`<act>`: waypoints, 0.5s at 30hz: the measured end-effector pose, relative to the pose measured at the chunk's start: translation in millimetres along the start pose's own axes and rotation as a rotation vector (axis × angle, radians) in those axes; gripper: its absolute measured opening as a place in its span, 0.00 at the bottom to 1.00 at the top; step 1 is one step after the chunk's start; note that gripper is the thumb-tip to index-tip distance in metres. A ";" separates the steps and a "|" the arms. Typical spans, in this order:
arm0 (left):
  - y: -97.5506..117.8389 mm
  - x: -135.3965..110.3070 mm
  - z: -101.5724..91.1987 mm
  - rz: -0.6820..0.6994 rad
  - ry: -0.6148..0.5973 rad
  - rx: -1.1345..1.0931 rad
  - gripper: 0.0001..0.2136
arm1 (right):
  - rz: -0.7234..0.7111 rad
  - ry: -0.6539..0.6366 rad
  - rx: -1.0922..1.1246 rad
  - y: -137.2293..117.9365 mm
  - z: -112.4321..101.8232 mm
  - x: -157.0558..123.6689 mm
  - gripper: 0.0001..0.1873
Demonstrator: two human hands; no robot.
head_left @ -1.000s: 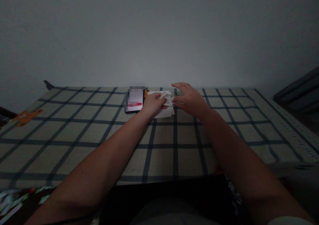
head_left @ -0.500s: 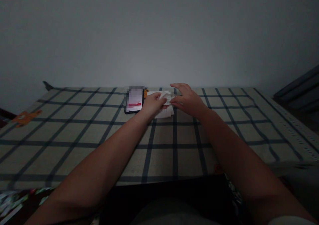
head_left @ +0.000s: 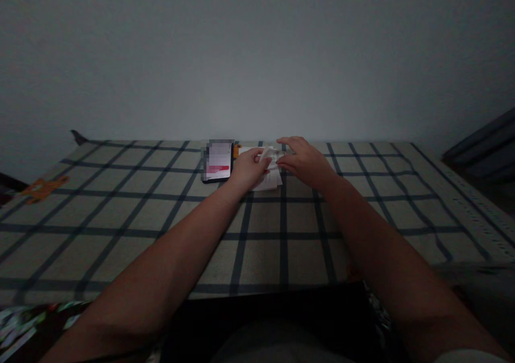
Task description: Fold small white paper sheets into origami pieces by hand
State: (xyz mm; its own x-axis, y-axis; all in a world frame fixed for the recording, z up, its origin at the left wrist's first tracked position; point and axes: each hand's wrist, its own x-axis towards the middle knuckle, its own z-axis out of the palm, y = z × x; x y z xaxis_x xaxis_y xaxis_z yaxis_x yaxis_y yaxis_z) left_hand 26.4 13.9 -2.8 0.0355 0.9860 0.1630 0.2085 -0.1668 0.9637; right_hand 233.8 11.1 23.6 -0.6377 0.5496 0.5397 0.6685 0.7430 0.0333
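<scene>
A small, thin whitish piece (head_left: 270,156), paper-like and partly see-through, is raised between my two hands. My left hand (head_left: 248,167) grips its left side between thumb and fingers. At its right edge, my right hand (head_left: 308,162) pinches with thumb and forefinger while another finger stretches out above. White printed sheets (head_left: 269,180) lie on the cloth underneath, partly covered by my left hand. Just left of that hand rests a phone (head_left: 218,162) with a lit, partly blurred screen. The scene is dim, and fine detail on the held piece cannot be made out.
A checked cloth (head_left: 201,256) covers the table, which meets a plain wall (head_left: 257,57) at the back. An orange bear-like shape (head_left: 45,188) shows at the left, and a smaller orange patch (head_left: 236,151) beside the phone. A dark slanted object (head_left: 483,140) stands at the right.
Both hands have barely moved. The right fingers have shifted very slightly along the whitish piece, and the view has moved a touch.
</scene>
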 end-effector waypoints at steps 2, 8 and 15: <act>0.8 0.0 -1.6 0.061 0.011 0.079 0.09 | -0.011 0.006 -0.007 -2.1 -0.9 0.6 0.08; 2.1 -2.4 0.9 0.091 -0.013 0.091 0.09 | -0.006 0.080 0.016 -6.9 -3.0 3.1 0.06; 11.5 -8.9 9.0 -0.084 -0.075 -0.336 0.03 | 0.065 0.209 0.186 -8.2 6.9 3.1 0.25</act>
State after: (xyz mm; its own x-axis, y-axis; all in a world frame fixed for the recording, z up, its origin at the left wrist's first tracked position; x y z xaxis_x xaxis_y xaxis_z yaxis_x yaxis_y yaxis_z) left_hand 37.3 3.2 5.0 0.1061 0.9914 0.0764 -0.1192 -0.0636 0.9908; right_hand 223.7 9.3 19.2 -0.4903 0.5224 0.6977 0.6115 0.7766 -0.1517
